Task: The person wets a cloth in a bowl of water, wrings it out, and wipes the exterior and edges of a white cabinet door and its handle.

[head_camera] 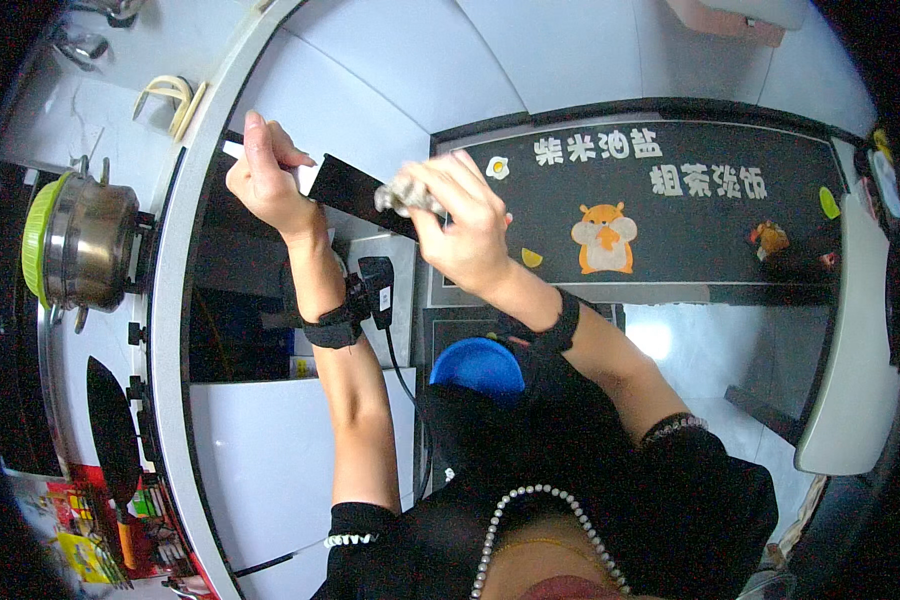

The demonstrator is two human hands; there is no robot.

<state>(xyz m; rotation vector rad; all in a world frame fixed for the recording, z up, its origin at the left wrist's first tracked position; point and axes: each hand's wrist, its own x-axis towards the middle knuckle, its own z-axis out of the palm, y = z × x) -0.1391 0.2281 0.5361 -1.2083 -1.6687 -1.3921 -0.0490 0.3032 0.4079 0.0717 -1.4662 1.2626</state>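
My left hand point(274, 176) is closed around the white end of a flat object with a black blade-like panel point(352, 187), held above the floor beside the counter. Crumpled in my right hand point(461, 217) is a grey-white cloth point(405, 196), which touches the panel's far end. Fingers partly cover both the white end and the cloth. Each wrist wears a black strap, and a black device with a cable is on the left one.
Along the left runs a counter point(169, 315) with a steel pot point(94, 236) under a green lid and a dark-bladed utensil point(112, 427). A blue basin point(480, 367) stands low before me, near a dark printed floor mat point(675, 232). A pale surface point(855, 345) is at right.
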